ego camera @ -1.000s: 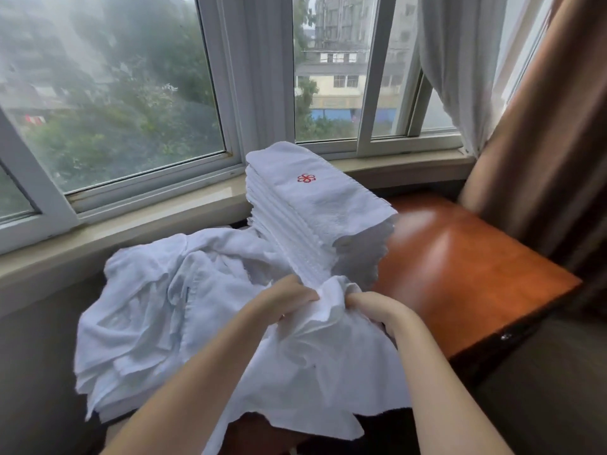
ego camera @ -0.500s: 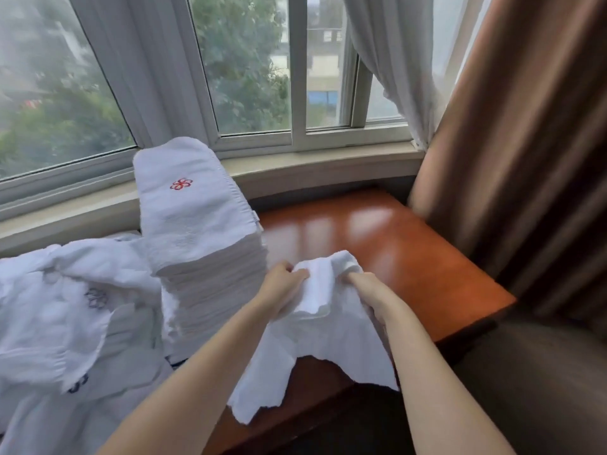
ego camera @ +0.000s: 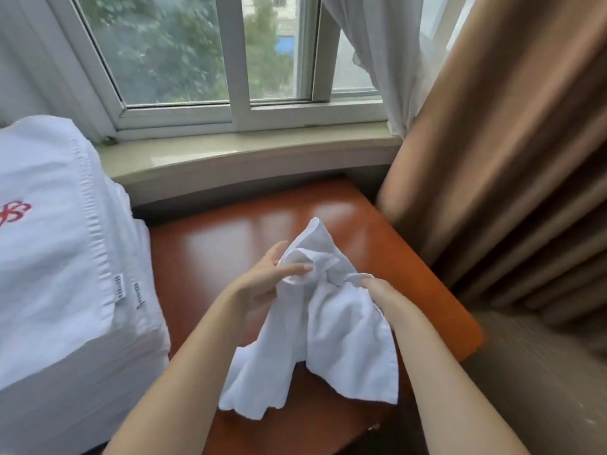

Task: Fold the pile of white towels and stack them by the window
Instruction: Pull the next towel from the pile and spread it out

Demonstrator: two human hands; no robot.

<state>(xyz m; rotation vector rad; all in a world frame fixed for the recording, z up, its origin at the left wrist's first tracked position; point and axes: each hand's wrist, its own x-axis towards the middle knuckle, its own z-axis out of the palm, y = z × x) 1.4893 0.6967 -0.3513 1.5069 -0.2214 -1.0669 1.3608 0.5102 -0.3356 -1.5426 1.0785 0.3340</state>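
Over one wooden table (ego camera: 210,251), two hands are pinching one towel (ego camera: 331,326): left hand (ego camera: 262,284), right hand (ego camera: 387,297); one stack (ego camera: 56,257) is sitting left.

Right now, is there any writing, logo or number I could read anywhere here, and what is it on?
No text here can be read.
Red embroidered emblem on the top towel of the folded stack: a looped motif, not letters, partly cut off by the frame edge.
Two small sewn-in tags on the stack's edge: dark print, too small to read.
Blue sign outside the window: blurred.
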